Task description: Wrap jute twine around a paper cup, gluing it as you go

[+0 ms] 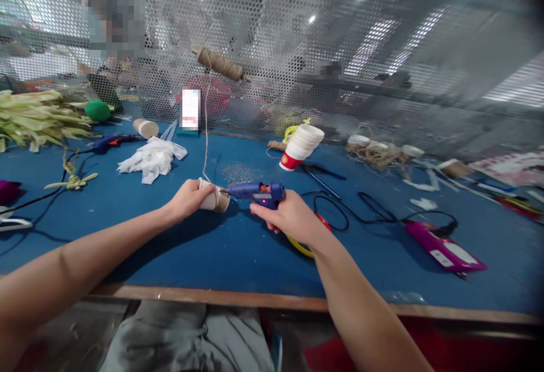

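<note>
My left hand (190,199) is closed around a white paper cup (207,199) lying on its side, its far end toward the right wrapped in brown twine. From the cup a strand of twine (206,128) runs up to a twine spool (220,64) mounted on the perforated screen. My right hand (293,216) grips a blue hot glue gun (259,191) by its handle. The gun points left, and its nozzle meets or nearly meets the twine-wrapped part of the cup; exact contact cannot be made out.
Behind the blue table (178,264) rises a perforated metal screen (272,32). A stack of paper cups (302,146) stands back right. Crumpled white material (153,158) and a second glue gun (113,142) lie left. A purple power strip (444,247) with black cable lies right.
</note>
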`<state>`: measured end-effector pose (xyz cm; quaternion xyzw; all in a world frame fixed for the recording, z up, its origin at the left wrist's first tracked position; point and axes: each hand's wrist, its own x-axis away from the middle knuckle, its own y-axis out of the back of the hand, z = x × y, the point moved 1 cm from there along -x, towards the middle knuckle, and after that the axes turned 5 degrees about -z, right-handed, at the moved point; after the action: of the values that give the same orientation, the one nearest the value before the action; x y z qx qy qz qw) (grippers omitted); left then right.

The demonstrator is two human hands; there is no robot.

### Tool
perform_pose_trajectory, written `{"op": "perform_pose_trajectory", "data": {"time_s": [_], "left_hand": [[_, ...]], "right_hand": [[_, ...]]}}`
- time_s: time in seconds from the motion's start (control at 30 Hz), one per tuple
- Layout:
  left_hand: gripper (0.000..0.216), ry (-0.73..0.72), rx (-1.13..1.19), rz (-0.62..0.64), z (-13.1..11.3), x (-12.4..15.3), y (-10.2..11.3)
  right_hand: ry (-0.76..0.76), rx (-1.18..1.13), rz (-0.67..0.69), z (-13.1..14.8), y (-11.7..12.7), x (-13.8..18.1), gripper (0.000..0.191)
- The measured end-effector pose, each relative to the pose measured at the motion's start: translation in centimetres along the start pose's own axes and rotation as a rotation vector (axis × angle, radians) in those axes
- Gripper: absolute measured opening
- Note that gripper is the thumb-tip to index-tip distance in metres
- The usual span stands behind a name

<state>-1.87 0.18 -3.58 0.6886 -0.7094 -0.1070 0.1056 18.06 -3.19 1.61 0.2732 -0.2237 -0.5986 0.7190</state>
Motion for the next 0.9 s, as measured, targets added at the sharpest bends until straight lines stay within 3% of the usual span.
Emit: {"op": "perform_pose_trajectory", "data": {"time_s": [0.9], "left_hand": [[0.038, -0.012, 0.011, 0.005, 0.26, -0.19, -0.19]], "right_hand": [[0.024, 0.060, -0.034, 0.47, -0.15, 0.65, 0.022]]}}
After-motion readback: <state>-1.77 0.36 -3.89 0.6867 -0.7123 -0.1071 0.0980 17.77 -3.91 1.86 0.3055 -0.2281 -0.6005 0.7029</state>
